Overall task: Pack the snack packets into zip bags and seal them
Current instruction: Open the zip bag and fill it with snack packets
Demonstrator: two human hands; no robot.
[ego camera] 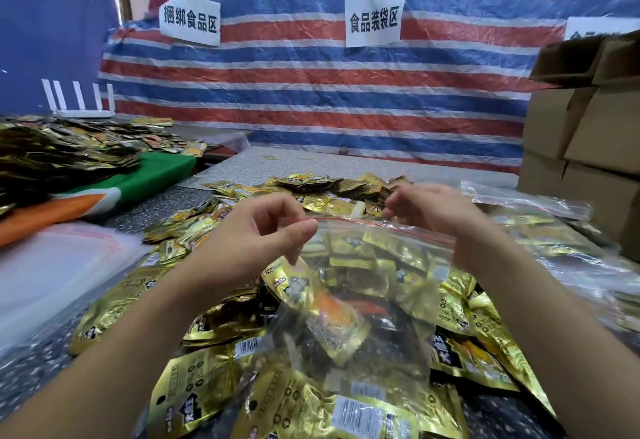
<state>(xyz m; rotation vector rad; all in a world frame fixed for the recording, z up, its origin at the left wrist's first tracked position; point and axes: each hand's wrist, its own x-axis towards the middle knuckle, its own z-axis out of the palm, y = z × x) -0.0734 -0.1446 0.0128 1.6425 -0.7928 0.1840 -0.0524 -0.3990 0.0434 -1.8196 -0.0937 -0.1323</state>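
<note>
Held above the table (284, 165) between left hand (256, 234) and right hand (433, 210): a zip bag (363, 282) with packets inside. Beneath and behind it, loose snack packets (214, 379). At left, empty bags (52, 265); at right, cardboard boxes (588, 133).

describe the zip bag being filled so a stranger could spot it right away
Start at the heap of gold snack packets on the speckled table. Above its middle, the left hand and right hand hold up a clear zip bag. It alone has a red strip along its mouth and packets already inside.
</note>
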